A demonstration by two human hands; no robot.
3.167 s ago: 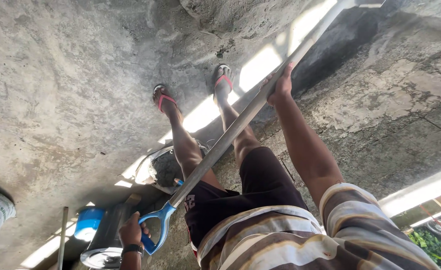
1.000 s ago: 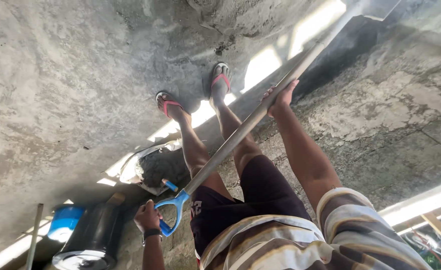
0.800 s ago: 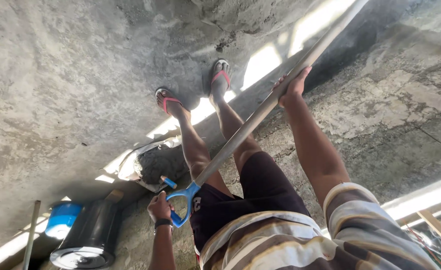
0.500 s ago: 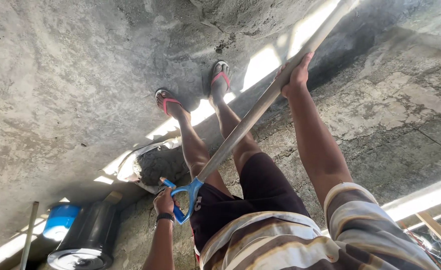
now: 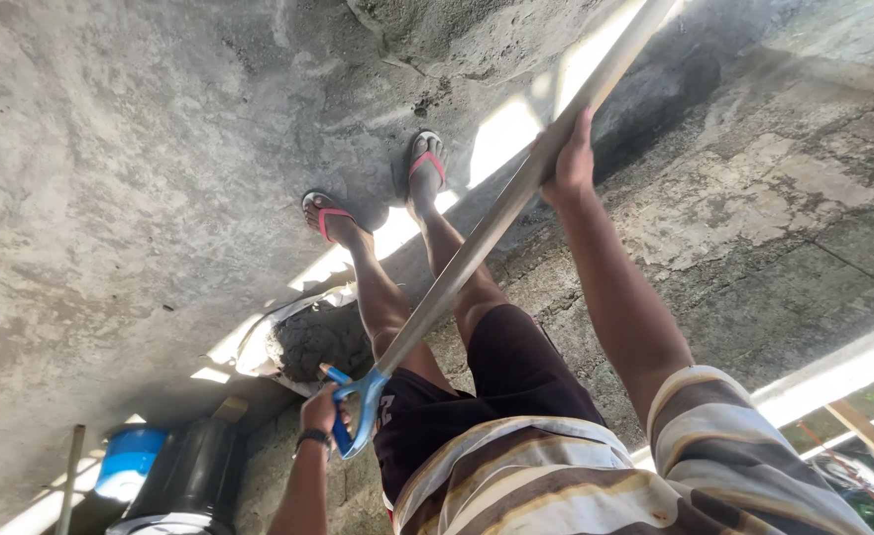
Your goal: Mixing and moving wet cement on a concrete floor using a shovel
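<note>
Shovel (image 5: 477,248) slants between the 2 hands, the left hand (image 5: 326,411) curled round its blue grip and the right hand (image 5: 571,163) wrapped round the shaft further out, apparently mid-stroke above the concrete floor (image 5: 110,198), which calls for firm grips.

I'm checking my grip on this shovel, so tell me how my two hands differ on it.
The left hand grips the blue D-shaped handle at the shovel's near end; the right hand wraps the pale shaft far along it. The left hand is tucked close to the hip, its wrist wearing a dark band; the right hand is at full arm's length with a bare wrist. Both are closed around the same shovel.
</note>
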